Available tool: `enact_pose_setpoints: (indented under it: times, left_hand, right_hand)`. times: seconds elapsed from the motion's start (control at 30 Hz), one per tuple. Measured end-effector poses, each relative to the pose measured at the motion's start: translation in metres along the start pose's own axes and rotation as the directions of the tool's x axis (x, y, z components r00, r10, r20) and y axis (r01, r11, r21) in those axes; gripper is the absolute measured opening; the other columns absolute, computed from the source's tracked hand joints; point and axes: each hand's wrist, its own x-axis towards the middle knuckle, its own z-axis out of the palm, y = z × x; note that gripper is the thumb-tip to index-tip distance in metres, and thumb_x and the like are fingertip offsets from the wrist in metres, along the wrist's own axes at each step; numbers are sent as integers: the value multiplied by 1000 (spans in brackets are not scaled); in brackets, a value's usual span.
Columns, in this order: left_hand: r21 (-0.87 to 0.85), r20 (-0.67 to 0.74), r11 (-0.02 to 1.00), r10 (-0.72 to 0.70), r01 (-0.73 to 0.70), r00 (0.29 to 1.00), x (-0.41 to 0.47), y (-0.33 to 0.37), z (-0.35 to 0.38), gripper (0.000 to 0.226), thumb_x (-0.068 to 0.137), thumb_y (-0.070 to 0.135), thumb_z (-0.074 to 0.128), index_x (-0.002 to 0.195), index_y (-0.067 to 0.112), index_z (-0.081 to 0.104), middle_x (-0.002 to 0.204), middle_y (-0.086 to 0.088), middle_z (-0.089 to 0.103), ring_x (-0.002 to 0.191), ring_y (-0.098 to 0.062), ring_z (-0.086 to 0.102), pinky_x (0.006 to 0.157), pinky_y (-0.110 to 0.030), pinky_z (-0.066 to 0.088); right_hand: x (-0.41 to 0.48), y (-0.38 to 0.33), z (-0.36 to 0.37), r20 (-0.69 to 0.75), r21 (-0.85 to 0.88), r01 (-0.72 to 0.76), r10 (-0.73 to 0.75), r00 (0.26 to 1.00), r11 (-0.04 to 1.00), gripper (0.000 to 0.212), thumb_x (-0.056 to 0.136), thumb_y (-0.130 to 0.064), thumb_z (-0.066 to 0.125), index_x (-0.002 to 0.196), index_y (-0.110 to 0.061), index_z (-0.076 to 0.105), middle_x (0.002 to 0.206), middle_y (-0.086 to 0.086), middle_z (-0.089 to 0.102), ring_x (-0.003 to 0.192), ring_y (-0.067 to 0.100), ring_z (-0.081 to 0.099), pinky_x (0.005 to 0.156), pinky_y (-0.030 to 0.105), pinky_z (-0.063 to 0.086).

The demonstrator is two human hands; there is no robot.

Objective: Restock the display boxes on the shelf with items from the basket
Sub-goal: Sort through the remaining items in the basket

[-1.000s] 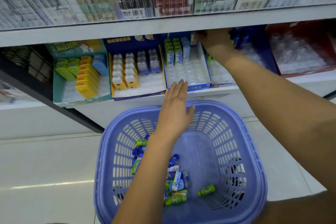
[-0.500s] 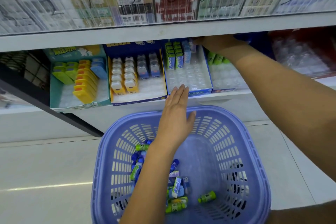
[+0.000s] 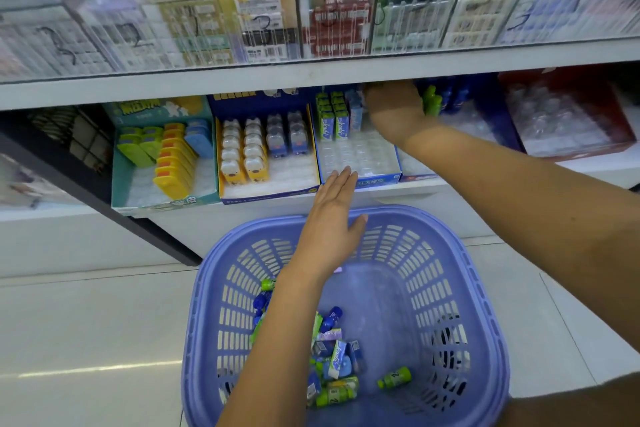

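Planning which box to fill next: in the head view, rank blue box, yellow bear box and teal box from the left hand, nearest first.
1. blue box, just beyond the fingers of the left hand.
2. yellow bear box, next leftward.
3. teal box, far left.

The left hand [image 3: 332, 218] hovers flat, fingers straight, over the far rim of the purple basket [image 3: 450, 288]. The right hand [image 3: 394, 107] reaches under the upper shelf [image 3: 242, 80] at the back of the blue display box [image 3: 377, 180], its fingers hidden.

Lavender-blue basket [image 3: 415, 215], slotted all round! Green bottles [image 3: 394, 377] and blue bottles [image 3: 330, 317] inside. Yellow packs [image 3: 173, 166] fill a teal box [image 3: 166, 203]; red box [image 3: 620, 128] far right.
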Motion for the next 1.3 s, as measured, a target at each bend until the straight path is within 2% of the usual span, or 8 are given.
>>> enact_pose_setpoints:
  times: [0.13,0.3,0.47,0.67,0.73,0.87,1.03,1.3]
  left_hand:
    - [-26,4,1000,6,-6,1000,-4,-6,0,64,96,19,52,151,19,19,159,7,11,146,-8,3,115,-18,6]
    - [-20,11,1000,13,-12,1000,-3,-9,1,66,95,19,53,151,20,18,159,9,11,146,-7,2,111,-14,5]
    - [-100,1,995,16,-16,1000,-5,-11,-4,57,95,19,53,148,19,31,155,10,23,144,-2,11,111,-13,11]
    - [-327,-386,943,-199,68,901,-27,-36,-6,17,94,18,54,102,21,67,97,9,68,87,7,60,73,-5,44]
    - [-242,-291,936,-320,255,901,-32,-61,4,14,93,17,55,97,15,68,88,-1,70,80,-6,63,71,-19,49]
    - [44,46,809,-588,586,808,-51,-116,36,22,89,6,51,101,5,69,101,-19,70,95,-33,64,80,-37,50]
    - [80,254,709,-694,700,674,-81,-147,83,34,92,2,49,124,3,59,127,-18,59,117,-31,55,92,-31,43]
    - [155,29,678,-730,718,683,-97,-167,122,40,88,-5,47,124,10,53,137,-9,45,122,-25,44,86,-29,39]
  right_hand:
    - [-7,0,4,-52,-10,-26,25,998,1000,28,96,-9,37,105,2,60,114,22,60,111,36,53,94,38,37]
    - [-10,-1,1,78,-189,-25,40,996,982,40,93,-12,42,132,-6,45,138,16,45,132,35,34,111,48,22]
    - [-9,-3,-19,227,-192,37,7,974,981,37,95,-21,44,130,-10,48,134,12,49,126,31,42,105,39,32]
    - [-61,-25,-38,127,230,-77,48,991,970,28,91,-25,52,109,-6,60,106,18,63,98,33,59,71,31,42]
    - [-93,-42,-23,263,339,-51,-43,964,940,31,89,-36,57,89,-5,64,89,14,63,87,31,59,67,29,40]
    - [-142,-84,49,628,322,-5,-210,749,947,32,89,-35,56,71,-9,51,76,9,50,78,25,47,62,26,34]
    - [-185,-94,148,727,221,-86,-105,679,971,30,94,-8,46,121,0,57,125,18,58,116,31,56,93,35,45]
    - [-200,-97,228,670,348,-13,-239,703,937,55,95,-6,36,147,-21,26,145,11,34,130,29,42,101,41,41]
